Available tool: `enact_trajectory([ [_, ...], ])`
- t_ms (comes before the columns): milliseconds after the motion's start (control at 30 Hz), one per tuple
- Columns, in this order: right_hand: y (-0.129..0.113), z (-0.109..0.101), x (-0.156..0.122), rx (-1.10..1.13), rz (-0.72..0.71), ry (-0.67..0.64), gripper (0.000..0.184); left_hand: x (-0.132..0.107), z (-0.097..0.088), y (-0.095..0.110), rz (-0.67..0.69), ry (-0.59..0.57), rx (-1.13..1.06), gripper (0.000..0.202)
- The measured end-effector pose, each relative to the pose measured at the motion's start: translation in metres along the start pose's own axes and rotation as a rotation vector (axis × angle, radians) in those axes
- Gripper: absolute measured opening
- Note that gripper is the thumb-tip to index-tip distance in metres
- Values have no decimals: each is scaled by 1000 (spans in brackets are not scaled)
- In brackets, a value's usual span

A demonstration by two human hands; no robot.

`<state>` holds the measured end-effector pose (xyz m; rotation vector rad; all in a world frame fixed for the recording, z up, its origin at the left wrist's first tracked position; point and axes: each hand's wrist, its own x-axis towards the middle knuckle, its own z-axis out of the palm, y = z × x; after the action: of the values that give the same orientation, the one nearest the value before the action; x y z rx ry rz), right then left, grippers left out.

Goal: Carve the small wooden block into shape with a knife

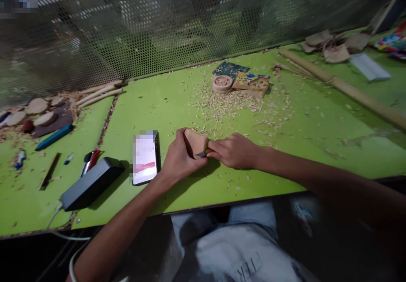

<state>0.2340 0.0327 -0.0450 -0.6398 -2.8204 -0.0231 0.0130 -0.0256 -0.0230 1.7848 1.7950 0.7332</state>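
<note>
My left hand [179,159] is closed around a small pale wooden block [195,141], holding it just above the green table [152,104]. My right hand [233,150] is closed on a small carving knife [201,153]; its dark blade touches the block's lower edge. Both hands meet near the table's front middle. Pale wood shavings [228,104] lie scattered behind them.
A phone [145,157] and a black power bank [90,183] lie left of my hands. Pens, a blue tool [54,137], wood discs [36,106] and sticks sit at far left. A round carved piece [222,83], coloured tiles [252,81], a long pole [342,87] and perforated mesh stand behind.
</note>
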Motion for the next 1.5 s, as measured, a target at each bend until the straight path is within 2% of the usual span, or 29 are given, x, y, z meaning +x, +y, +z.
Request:
enact_trajectory([
  [333, 2, -5, -2, -53, -99, 82, 46, -2, 0, -3, 40, -35, 15, 88],
  [600, 2, 0, -3, -93, -138, 31, 45, -4, -1, -3, 32, -61, 111, 93],
  [700, 3, 0, -4, -80, -155, 14, 42, -5, -1, -3, 26, -58, 120, 91],
  [967, 11, -4, -8, -89, -187, 91, 23, -2, -1, -5, 31, -29, 90, 91],
  [1100, 15, -5, -9, -104, -184, 70, 24, -1, -3, -2, 10, -30, 70, 92],
  [1500, 12, -3, -5, 105, -147, 191, 25, -1, -3, -1, 17, -29, 68, 90],
])
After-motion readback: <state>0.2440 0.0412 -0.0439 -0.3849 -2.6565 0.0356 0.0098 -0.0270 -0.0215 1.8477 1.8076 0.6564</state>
